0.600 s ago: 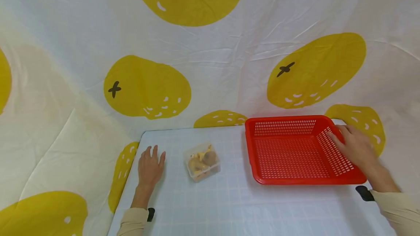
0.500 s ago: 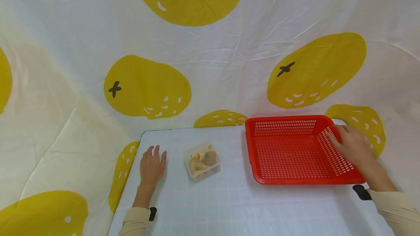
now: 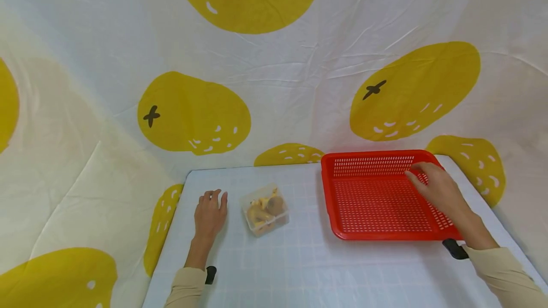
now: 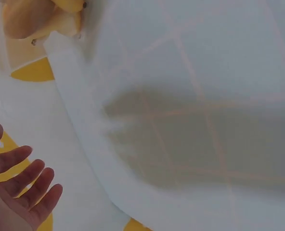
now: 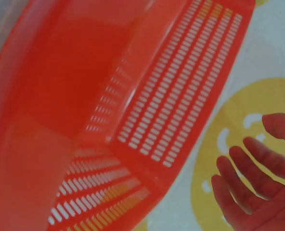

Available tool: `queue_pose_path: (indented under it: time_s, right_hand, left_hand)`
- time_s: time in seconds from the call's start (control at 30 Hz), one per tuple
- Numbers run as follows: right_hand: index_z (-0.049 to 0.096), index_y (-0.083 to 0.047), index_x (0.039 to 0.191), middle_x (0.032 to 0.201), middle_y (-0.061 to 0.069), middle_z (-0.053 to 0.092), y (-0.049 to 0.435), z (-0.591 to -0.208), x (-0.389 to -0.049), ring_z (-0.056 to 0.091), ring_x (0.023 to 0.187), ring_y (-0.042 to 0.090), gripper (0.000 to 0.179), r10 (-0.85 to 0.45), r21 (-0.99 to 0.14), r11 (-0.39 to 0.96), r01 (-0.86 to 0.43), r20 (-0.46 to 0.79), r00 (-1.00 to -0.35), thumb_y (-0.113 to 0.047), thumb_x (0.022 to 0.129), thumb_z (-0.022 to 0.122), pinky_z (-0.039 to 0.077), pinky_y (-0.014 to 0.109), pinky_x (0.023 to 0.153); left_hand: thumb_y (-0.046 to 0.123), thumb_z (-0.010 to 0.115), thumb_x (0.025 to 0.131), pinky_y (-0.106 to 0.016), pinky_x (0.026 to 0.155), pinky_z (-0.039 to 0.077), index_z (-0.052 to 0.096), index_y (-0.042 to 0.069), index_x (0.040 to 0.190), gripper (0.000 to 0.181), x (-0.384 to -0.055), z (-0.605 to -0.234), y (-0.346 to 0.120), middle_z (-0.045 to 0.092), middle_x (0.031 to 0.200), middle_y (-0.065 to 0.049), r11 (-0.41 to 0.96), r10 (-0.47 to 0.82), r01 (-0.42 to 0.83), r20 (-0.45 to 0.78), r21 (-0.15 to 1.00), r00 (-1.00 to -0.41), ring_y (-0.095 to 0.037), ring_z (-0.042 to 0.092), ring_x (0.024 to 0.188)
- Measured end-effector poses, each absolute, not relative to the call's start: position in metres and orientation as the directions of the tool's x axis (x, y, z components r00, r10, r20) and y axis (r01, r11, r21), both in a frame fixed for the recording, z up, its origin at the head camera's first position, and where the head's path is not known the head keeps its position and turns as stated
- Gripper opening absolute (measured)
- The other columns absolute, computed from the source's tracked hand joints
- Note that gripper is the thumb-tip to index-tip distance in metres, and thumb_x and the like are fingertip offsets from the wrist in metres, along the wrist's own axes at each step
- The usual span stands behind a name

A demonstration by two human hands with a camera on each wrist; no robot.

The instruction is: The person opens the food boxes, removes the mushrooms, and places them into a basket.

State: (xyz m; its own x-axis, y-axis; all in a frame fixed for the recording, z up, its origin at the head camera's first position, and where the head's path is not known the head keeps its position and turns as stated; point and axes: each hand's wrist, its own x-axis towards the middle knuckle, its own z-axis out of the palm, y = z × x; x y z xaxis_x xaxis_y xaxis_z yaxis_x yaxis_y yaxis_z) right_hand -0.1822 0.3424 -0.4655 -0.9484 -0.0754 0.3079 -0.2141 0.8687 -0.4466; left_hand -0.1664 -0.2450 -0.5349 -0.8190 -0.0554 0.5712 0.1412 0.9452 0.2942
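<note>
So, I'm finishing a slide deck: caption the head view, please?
Left hand near a translucent container of yellowish pieces, right hand over a red basket.

In the head view my right hand [image 3: 437, 188] and forearm [image 3: 476, 228] hide part of the red basket [image 3: 327, 198], and both my sleeves [image 3: 186, 286] run out of frame. The left wrist view crops my left hand [image 4: 17, 197] and the clear container [image 3: 277, 223], whose yellowish contents [image 3: 266, 209] look too small for me to name
</note>
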Motion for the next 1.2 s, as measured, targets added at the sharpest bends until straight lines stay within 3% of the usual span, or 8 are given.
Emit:
queue_pose_path:
  time_s: [0.3, 0.53, 0.6, 0.73, 0.83, 1.1, 1.2]
  right_hand:
    - [0.064, 0.006, 0.116, 0.109, 0.027, 0.066, 0.311, -0.462, -0.184, 0.059, 0.099, 0.043, 0.027, -0.099, -0.524, 0.808, -0.268, 0.328, -0.940, -0.012, 0.098, 0.071, 0.049, 0.065, 0.087]
    - [0.066, 0.002, 0.112, 0.104, 0.019, 0.069, 0.288, -0.462, -0.185, 0.064, 0.096, 0.038, 0.021, -0.132, -0.560, 0.766, -0.316, 0.345, -0.929, -0.011, 0.097, 0.073, 0.053, 0.060, 0.085]
    - [0.067, 0.001, 0.110, 0.102, 0.017, 0.070, 0.282, -0.462, -0.184, 0.066, 0.093, 0.035, 0.019, -0.136, -0.566, 0.757, -0.326, 0.352, -0.926, -0.011, 0.097, 0.073, 0.056, 0.055, 0.081]
    - [0.067, -0.001, 0.109, 0.100, 0.013, 0.070, 0.272, -0.466, -0.185, 0.067, 0.088, 0.029, 0.018, -0.138, -0.586, 0.741, -0.328, 0.345, -0.928, -0.012, 0.097, 0.073, 0.057, 0.030, 0.076]
    - [0.068, -0.001, 0.110, 0.100, 0.012, 0.071, 0.262, -0.469, -0.187, 0.067, 0.087, 0.028, 0.018, -0.141, -0.599, 0.731, -0.328, 0.337, -0.931, -0.014, 0.098, 0.073, 0.057, 0.027, 0.076]
    - [0.067, 0.000, 0.112, 0.100, 0.011, 0.071, 0.231, -0.469, -0.187, 0.067, 0.088, 0.027, 0.020, -0.160, -0.661, 0.679, -0.319, 0.290, -0.943, -0.014, 0.098, 0.072, 0.059, 0.039, 0.078]
    - [0.067, 0.001, 0.112, 0.100, 0.010, 0.071, 0.218, -0.471, -0.188, 0.067, 0.089, 0.026, 0.021, -0.178, -0.686, 0.649, -0.330, 0.285, -0.942, -0.013, 0.097, 0.073, 0.059, 0.042, 0.080]
  left_hand:
    - [0.027, 0.059, 0.105, -0.058, 0.080, 0.054, 0.070, -0.005, 0.115, 0.035, -0.168, -0.526, -0.225, 0.066, 0.112, -0.027, 0.906, -0.137, 0.039, 0.379, 0.422, -0.915, -0.045, 0.063, 0.101]
    - [0.029, 0.058, 0.106, -0.056, 0.078, 0.055, 0.072, -0.002, 0.115, 0.035, -0.168, -0.525, -0.210, 0.067, 0.111, -0.022, 0.878, -0.147, 0.021, 0.310, 0.478, -0.939, -0.041, 0.064, 0.102]
    - [0.030, 0.058, 0.106, -0.055, 0.078, 0.056, 0.072, -0.001, 0.115, 0.035, -0.168, -0.525, -0.206, 0.067, 0.112, -0.021, 0.870, -0.149, 0.013, 0.290, 0.492, -0.945, -0.039, 0.064, 0.102]
    - [0.033, 0.059, 0.105, -0.054, 0.077, 0.056, 0.072, 0.001, 0.116, 0.036, -0.168, -0.526, -0.200, 0.067, 0.111, -0.018, 0.851, -0.170, -0.011, 0.255, 0.524, -0.952, -0.037, 0.066, 0.098]
    - [0.035, 0.061, 0.104, -0.053, 0.076, 0.055, 0.072, 0.002, 0.117, 0.036, -0.167, -0.526, -0.196, 0.067, 0.111, -0.018, 0.825, -0.184, -0.032, 0.215, 0.564, -0.959, -0.036, 0.067, 0.094]
    - [0.024, 0.066, 0.101, -0.037, 0.061, 0.050, 0.074, -0.001, 0.108, 0.026, -0.167, -0.530, -0.189, 0.067, 0.101, -0.015, 0.696, -0.199, -0.016, 0.172, 0.718, -0.965, -0.023, 0.059, 0.072]
    - [0.018, 0.067, 0.100, -0.033, 0.063, 0.050, 0.075, -0.002, 0.103, 0.022, -0.167, -0.532, -0.187, 0.067, 0.097, -0.016, 0.638, -0.225, -0.009, 0.176, 0.770, -0.958, -0.020, 0.058, 0.069]
